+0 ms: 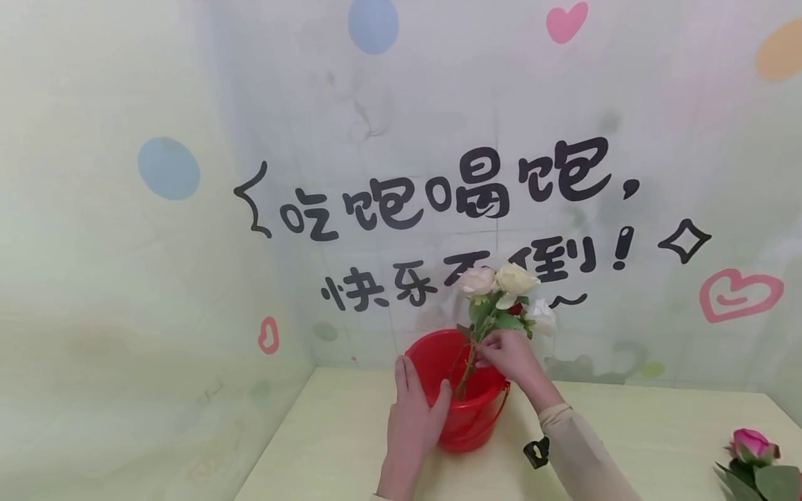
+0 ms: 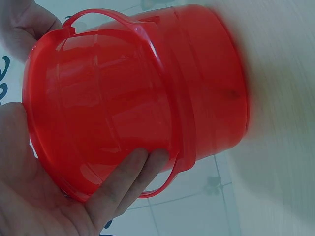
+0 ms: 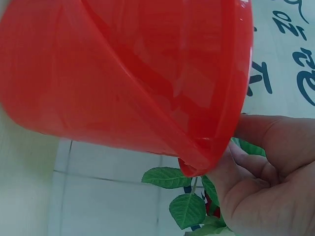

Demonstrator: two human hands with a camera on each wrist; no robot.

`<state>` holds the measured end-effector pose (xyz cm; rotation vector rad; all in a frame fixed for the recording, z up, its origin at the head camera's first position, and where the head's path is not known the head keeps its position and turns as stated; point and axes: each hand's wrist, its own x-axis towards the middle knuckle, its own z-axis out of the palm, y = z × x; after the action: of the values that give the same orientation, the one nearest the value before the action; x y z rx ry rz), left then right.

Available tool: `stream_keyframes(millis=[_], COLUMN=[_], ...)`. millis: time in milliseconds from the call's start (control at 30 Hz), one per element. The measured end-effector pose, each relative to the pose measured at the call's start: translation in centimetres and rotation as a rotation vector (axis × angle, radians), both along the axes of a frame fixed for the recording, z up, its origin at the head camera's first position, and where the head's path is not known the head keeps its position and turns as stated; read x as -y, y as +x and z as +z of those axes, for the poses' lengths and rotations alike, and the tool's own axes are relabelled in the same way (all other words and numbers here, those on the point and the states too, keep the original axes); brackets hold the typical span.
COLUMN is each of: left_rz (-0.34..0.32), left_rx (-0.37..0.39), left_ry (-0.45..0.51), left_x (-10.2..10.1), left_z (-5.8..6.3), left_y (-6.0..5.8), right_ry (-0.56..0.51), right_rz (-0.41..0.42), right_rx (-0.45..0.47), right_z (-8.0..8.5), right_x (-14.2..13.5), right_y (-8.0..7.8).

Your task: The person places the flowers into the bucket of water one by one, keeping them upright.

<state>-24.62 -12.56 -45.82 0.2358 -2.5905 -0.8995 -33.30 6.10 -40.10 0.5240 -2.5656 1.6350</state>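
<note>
A red bucket (image 1: 474, 421) with a red handle (image 1: 501, 412) stands on the table, its mouth tilted toward me in the head view. My left hand (image 1: 413, 414) rests against its left front; in the left wrist view the fingers (image 2: 129, 179) lie straight along the outer wall. Over the right rim, my right hand (image 1: 506, 353) pinches the stems (image 1: 468, 369) of a bunch of roses, whose lower ends reach inside the bucket. Pale pink, cream and white blooms (image 1: 516, 278) and green leaves (image 3: 188, 210) rise above the hand, with a bit of red among them.
A pink rose (image 1: 752, 444) with green leaves lies at the table's right front corner. The pale table (image 1: 338, 417) meets a wall covering (image 1: 388, 104) with dark lettering and coloured shapes. A small black object (image 1: 537, 452) shows beside the right sleeve.
</note>
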Motion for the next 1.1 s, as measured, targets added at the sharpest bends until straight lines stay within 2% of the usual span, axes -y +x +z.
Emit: stream_keyframes(millis=[367,600,900,1100], left_rz=[0.002,-0.001,0.002,0.001], left_rx=[0.004,0.003,0.006,0.004], left_ry=[0.003,0.011,0.017,0.025], left_x=[-0.1,-0.1,0.0,-0.1], left_z=[0.5,0.5,0.3,0.3], left_y=[0.2,0.3,0.2,0.1], right_ry=[-0.07,-0.041,-0.106,-0.076], right_rz=[0.157,0.238,0.315,0.337], right_rx=[0.148,0.234,0.269,0.232], right_z=[1.0,1.7,1.7,1.7], right_x=[-1.4,-2.2,-3.2,-4.2], right_y=[0.5,0.6,0.9,1.3])
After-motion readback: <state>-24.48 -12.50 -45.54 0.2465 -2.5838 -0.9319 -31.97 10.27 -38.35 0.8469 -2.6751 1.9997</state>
